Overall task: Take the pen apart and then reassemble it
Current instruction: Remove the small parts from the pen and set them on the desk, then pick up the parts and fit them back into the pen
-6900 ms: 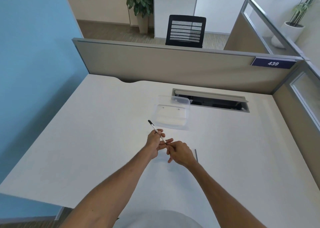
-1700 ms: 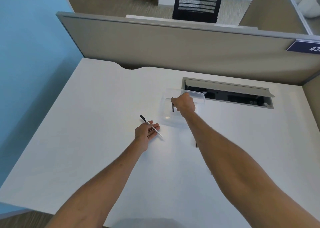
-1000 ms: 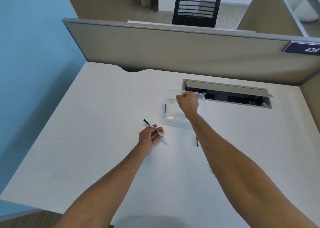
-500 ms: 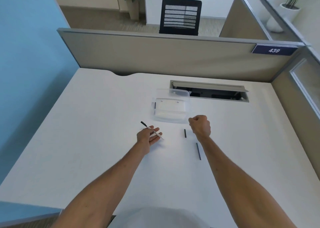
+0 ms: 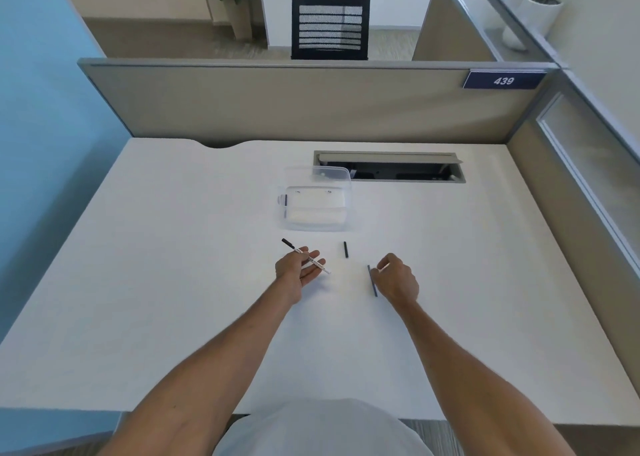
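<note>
Nearby, the refill (image 5: 372, 280) lay on the bench (image 5: 173, 247), pointing away, just left of the curled right grip (image 5: 396, 280), contact unclear; the left grip (image 5: 299, 268) thumb-pinned the pen barrel (image 5: 313, 261).

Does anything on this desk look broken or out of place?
Nothing looks damaged, just taken apart: the pen body is in the left hand, while a short black piece and a thin rod lie loose on the desk.

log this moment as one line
left hand: holds pen barrel | right hand: at thin rod on desk, grip unclear | small black piece: on desk
</note>
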{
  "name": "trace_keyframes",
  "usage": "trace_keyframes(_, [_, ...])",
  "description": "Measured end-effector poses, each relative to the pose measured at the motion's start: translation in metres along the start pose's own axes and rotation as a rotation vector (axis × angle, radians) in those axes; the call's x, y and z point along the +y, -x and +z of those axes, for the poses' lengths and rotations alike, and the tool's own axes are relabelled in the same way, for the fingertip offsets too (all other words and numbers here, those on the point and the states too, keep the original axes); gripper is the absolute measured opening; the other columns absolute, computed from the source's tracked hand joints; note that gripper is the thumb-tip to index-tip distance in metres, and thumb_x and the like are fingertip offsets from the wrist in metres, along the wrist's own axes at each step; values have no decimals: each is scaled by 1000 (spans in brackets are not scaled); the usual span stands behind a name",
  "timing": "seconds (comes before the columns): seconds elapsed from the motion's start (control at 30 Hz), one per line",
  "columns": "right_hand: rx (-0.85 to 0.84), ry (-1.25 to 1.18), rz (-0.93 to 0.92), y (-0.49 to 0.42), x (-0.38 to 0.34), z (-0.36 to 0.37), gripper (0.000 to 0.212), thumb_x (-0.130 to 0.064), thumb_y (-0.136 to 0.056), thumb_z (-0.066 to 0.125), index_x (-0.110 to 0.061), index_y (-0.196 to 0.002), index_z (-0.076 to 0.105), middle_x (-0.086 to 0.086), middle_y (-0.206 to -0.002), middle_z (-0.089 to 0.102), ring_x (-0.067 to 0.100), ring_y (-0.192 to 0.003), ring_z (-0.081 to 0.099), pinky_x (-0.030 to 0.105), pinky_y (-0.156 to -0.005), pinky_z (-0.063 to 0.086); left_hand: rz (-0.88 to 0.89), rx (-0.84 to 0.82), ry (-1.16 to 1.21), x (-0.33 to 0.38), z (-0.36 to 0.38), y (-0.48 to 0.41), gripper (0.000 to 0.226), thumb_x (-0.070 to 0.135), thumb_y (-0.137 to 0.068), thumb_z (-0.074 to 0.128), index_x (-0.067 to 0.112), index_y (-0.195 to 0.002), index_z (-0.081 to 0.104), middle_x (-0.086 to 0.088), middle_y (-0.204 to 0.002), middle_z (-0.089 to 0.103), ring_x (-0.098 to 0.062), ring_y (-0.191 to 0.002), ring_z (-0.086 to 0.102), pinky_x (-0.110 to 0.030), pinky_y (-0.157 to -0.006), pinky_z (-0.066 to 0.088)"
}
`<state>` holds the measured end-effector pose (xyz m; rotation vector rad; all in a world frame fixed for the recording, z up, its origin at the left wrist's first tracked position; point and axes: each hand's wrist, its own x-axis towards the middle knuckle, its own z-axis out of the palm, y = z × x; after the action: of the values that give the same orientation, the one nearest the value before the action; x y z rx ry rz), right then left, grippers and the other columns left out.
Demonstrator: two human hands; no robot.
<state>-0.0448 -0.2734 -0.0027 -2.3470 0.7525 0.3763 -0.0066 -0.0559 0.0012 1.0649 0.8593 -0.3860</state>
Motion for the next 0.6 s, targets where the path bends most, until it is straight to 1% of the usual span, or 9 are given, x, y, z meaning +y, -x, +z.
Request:
trace_keyframes(0.1, [-19, 65, -44, 3, 6, 5, 24, -32, -104, 64, -17, -122, 67, 5, -125, 77, 34, -117, 73, 39, -99, 58, 0, 11, 3, -7, 1, 2, 41, -1, -110, 53, -3, -150, 60, -22, -144, 73, -45, -135, 72, -49, -120, 56])
trace_keyframes(0.23, [-7, 122, -78, 5, 7, 9, 27, -35, -106, 64, -14, -123, 68, 4, -133, 71, 33, -122, 71, 39, -100, 55, 3, 18, 0, -11, 2, 4, 41, -1, -110, 54, -2, -151, 60, -21, -145, 73, -45, -135, 72, -49, -120, 55])
trace_keyframes(0.37, [10, 145, -92, 4, 6, 12, 23, -29, -107, 63, -11, -122, 68, 6, -132, 70, 34, -119, 71, 40, -99, 56, 13, 14, 0, -9, 1, 4, 42, -2, -110, 53, -2, -152, 59, -21, -146, 73, -44, -136, 71, -48, -118, 57])
trace_keyframes(0.47, [18, 152, -89, 3, 5, 13, 19, -19, -105, 58, -10, -115, 70, 7, -125, 73, 34, -113, 73, 42, -97, 60, 21, 13, 1, -6, -1, 4, 42, -2, -110, 53, -2, -152, 59, -22, -147, 72, -43, -126, 74, -46, -108, 62])
trace_keyframes(0.5, [13, 146, -82, 2, 4, 12, 19, -17, -104, 58, -9, -114, 71, 7, -123, 74, 35, -111, 73, 43, -97, 61, 21, 16, 1, -6, -1, 4, 42, -2, -111, 52, -2, -152, 59, -22, -147, 72, -43, -126, 74, -47, -108, 62])
trace_keyframes(0.6, [-20, 139, -71, -2, 2, 7, 21, -17, -101, 59, -9, -114, 73, 8, -122, 77, 36, -112, 74, 42, -98, 61, 13, 26, -7, -8, 0, 1, 42, -2, -111, 52, -3, -152, 58, -22, -147, 71, -46, -136, 71, -52, -118, 56])
